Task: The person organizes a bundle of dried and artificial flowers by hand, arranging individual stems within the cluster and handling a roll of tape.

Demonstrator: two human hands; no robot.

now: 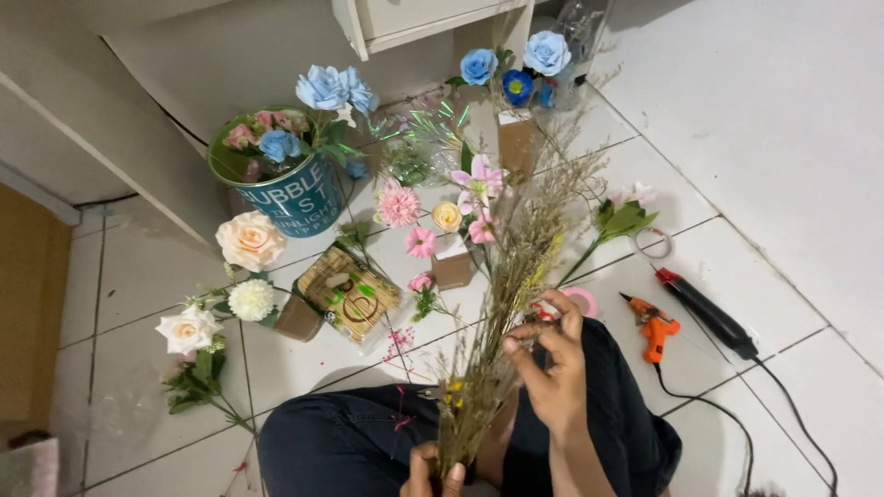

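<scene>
My left hand [433,471] grips the lower stems of a bunch of dried grass and small yellow flowers [511,276] at the bottom of the view, above my dark-trousered lap. The bunch rises upward and fans out over the floor. My right hand [548,354] is halfway up the bunch on its right side, fingers curled and pinching some stems.
On the white tiled floor lie artificial flowers: a teal bucket [293,198] of blue and pink roses, cream roses [249,241], pink blooms [398,206], small brown pots [451,269], a woven basket [350,293]. An orange glue gun [652,329], a black tool [704,313] and tape rolls [652,243] lie right.
</scene>
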